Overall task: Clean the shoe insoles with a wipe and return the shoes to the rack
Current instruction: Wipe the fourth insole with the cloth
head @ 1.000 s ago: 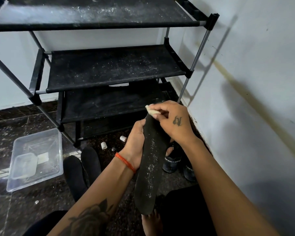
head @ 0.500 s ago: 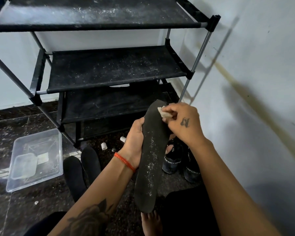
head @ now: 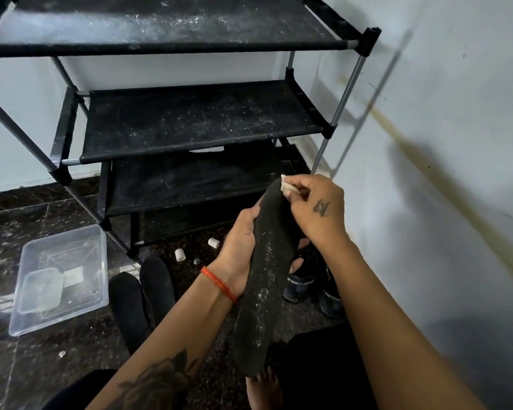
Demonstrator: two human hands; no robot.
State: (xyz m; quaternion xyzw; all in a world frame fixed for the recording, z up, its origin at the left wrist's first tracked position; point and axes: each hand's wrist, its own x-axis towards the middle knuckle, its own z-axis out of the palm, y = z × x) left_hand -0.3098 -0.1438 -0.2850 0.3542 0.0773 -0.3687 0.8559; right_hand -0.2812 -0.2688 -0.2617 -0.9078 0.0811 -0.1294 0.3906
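A long dark insole (head: 264, 279), speckled with white dust, stands nearly upright in front of me. My left hand (head: 237, 250) grips it from behind at mid length, thumb on its left edge. My right hand (head: 317, 208) pinches a small white wipe (head: 288, 186) against the insole's top right edge. Two more dark insoles (head: 142, 294) lie on the floor to the left. A pair of dark sport shoes (head: 311, 282) stands on the floor behind the held insole, partly hidden by it. The black shoe rack (head: 196, 125) rises ahead, its shelves dusty.
A clear plastic tub (head: 60, 279) with a smaller container inside sits on the dark floor at the left. Two small white caps (head: 196, 248) lie near the rack's foot. A white wall (head: 442, 143) closes in on the right. My bare foot (head: 264, 389) shows below.
My right hand with the wipe slid down the insole's upper part, then back up to its top edge. The insole stays in my left hand.
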